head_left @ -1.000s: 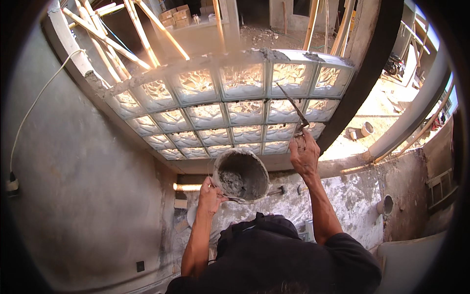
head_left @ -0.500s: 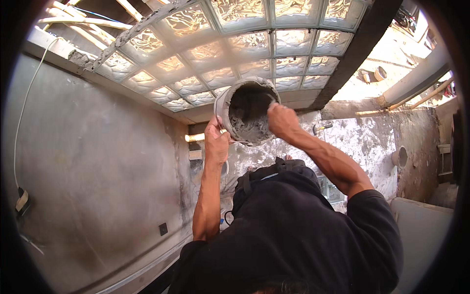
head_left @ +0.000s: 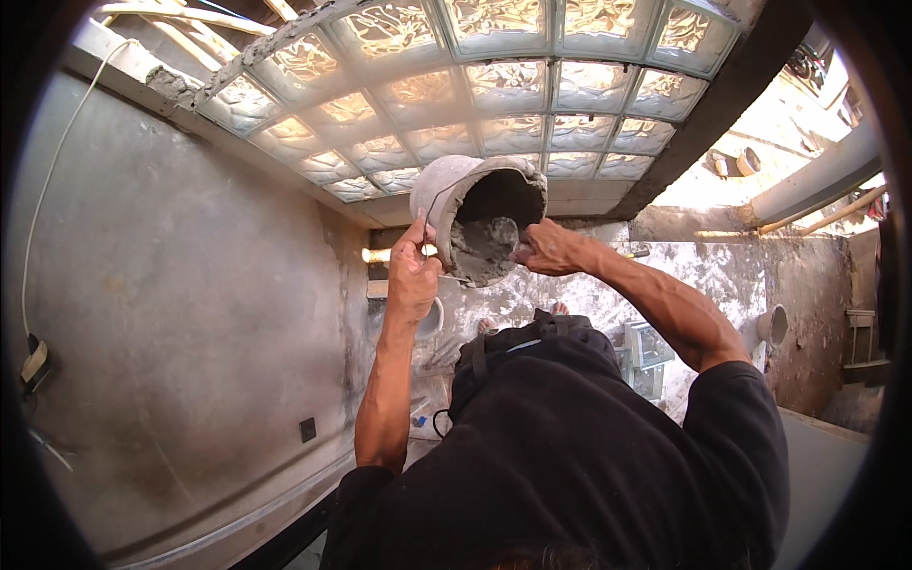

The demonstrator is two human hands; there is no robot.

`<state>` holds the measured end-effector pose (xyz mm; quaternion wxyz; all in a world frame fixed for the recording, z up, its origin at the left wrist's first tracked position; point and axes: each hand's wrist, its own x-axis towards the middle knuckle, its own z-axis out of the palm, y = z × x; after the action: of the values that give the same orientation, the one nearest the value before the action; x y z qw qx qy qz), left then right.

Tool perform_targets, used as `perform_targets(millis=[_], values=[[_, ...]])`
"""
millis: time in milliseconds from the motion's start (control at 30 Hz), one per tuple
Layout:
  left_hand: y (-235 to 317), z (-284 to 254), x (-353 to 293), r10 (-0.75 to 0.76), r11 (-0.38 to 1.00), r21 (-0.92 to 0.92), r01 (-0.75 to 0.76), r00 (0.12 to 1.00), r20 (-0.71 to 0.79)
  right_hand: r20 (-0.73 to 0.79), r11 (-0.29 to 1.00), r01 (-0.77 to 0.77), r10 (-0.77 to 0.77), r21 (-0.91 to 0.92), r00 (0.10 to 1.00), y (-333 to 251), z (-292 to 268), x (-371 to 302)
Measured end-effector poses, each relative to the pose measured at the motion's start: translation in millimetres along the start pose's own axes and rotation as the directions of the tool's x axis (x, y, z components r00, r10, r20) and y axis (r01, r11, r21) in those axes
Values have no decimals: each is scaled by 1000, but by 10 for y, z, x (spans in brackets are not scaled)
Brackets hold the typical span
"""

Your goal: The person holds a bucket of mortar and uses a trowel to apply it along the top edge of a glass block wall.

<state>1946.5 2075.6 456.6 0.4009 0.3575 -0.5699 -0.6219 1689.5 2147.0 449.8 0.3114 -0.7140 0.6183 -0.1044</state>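
A mortar-caked bucket (head_left: 435,182) is raised in front of me and tilted, its mouth facing toward me and to the right. My left hand (head_left: 415,280) is closed on the bucket's left edge and its thin wire handle. Wet grey mortar (head_left: 475,249) lies along the lower inside of the bucket. At the right rim my right hand (head_left: 553,248) is closed round the handle of a trowel. The trowel's rounded blade (head_left: 504,231), coated in mortar, sits inside the mouth; my fist hides the grip.
A glass block wall (head_left: 508,90) rises ahead, beside a plastered wall (head_left: 190,266) on the left. Glass blocks (head_left: 649,347) stand on the splattered floor (head_left: 708,280) to my right, near a bucket (head_left: 772,326). Another bucket (head_left: 430,320) stands beyond my left forearm.
The bucket has tipped further toward the right. My right hand has come lower along the rim, bringing the trowel blade into sight. The whole view has shifted slightly.
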Motion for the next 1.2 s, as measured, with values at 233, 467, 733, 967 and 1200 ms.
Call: perform_targets(millis=[233,467,733,967,1200], values=[[-22,-131,-37,19,999,-42,-20,1000,-13,189,791,-143,35,595,981,-143,-18,-131],[109,-54,227,-126,878,-463,117,992,10,194,584,-169,21,794,981,110,-304,-246],[-322,45,338,-208,894,-416,169,977,-51,-9,392,-18,65,920,998,304,-790,-593],[-576,22,310,-279,871,-413,266,960,31,-804,902,92,326,422,497,369,-1784,-457],[-609,83,234,-346,896,-328,299,934,-92,-993,988,-153,-13,-30,114,842,-2311,195]])
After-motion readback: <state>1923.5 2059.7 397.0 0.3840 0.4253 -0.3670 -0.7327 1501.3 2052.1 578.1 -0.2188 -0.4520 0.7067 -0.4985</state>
